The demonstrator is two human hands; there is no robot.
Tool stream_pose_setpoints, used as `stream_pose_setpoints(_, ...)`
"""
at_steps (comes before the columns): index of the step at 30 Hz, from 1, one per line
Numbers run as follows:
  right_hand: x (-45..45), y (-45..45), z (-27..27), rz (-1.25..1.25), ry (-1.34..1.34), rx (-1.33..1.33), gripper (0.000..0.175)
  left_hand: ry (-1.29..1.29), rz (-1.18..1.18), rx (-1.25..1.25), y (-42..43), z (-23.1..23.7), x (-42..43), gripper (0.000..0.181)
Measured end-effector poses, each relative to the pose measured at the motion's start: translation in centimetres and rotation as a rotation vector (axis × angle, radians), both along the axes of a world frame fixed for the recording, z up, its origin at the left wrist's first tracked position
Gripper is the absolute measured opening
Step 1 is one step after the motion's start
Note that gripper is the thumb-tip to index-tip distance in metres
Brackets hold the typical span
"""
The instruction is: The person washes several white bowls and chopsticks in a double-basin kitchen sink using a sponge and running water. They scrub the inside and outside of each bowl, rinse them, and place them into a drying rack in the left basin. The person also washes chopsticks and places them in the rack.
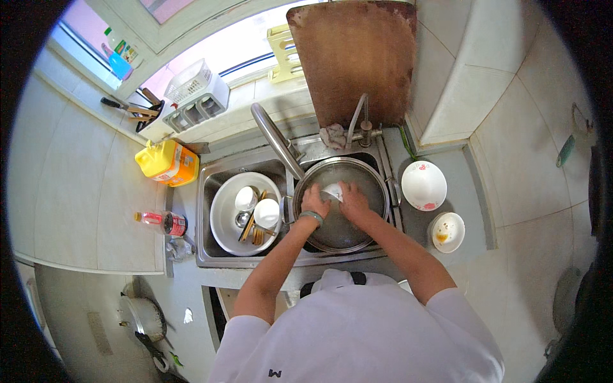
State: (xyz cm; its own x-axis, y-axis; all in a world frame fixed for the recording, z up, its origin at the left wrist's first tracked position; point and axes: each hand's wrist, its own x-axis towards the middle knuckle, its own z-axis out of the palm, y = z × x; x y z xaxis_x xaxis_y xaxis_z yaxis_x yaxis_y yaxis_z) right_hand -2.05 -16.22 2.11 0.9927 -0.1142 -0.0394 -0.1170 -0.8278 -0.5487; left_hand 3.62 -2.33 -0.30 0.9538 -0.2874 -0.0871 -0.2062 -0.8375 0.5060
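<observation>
A wide steel pot of cloudy water stands in the right sink basin. Both hands are partly in its water, on either side of a white bowl with red marks. My left hand is at the bowl's left side, and my right hand grips its right edge. The left fingertips are blurred by the water, so their hold is unclear. In the left basin, a white tub holds white bowls, a steel ladle or cup and wooden chopsticks.
A steel faucet arches over the pot's rear left. On the right counter sit a patterned white dish and a food-stained bowl. A yellow jug and a sauce bottle stand left; a wooden board leans behind.
</observation>
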Motion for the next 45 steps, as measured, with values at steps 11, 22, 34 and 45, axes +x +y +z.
stream_pose_setpoints(11,-1.0,1.3,-4.2,-0.159,-0.002,0.71,0.043,0.902,0.456,-1.074,1.7,-2.9,-0.5,0.041)
stream_pose_setpoints(22,-1.8,-0.1,0.4,-0.004,-0.018,0.915,0.029,0.081,-0.162,0.064,-4.3,5.8,-3.2,0.057)
stream_pose_setpoints(34,-4.4,-2.0,5.9,0.03,0.35,1.472,0.027,1.391,-0.056,-0.844,-2.7,6.3,2.8,0.034)
stream_pose_setpoints(45,-2.1,1.3,-1.5,-0.446,0.072,2.131,0.033,0.582,0.508,-1.311,-3.1,-4.1,-3.1,0.049)
